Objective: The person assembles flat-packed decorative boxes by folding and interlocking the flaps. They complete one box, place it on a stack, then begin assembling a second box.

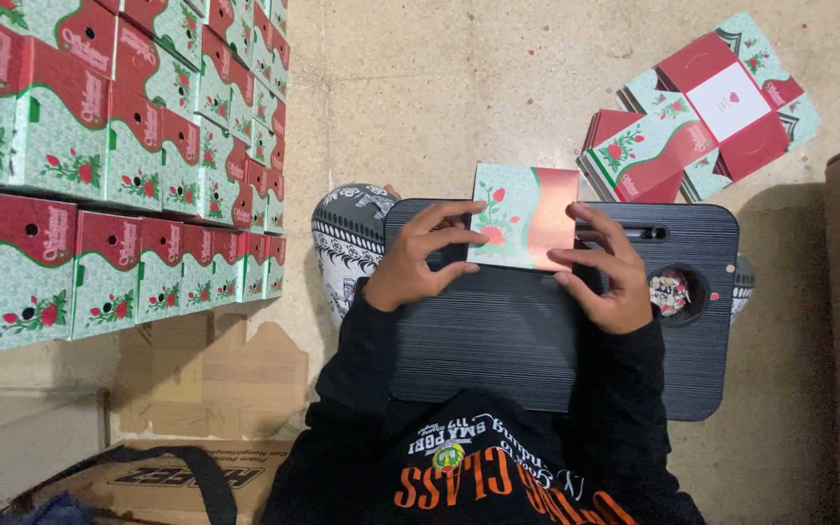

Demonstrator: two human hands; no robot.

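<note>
A flat, unfolded carton (525, 216), mint green and red with a rose print, lies at the far edge of a black ribbed lap tray (498, 340). My left hand (418, 261) grips its left edge with fingers on top. Gripping its right edge is my right hand (607, 274), thumb pressed on the red part. Both sleeves are black.
Folded boxes of the same print are stacked in rows at the left (99, 165). A pile of flat cartons (702, 117) lies on the floor at the upper right. The tray's round cup hole (673, 292) holds small bits. Cardboard (206, 379) lies lower left.
</note>
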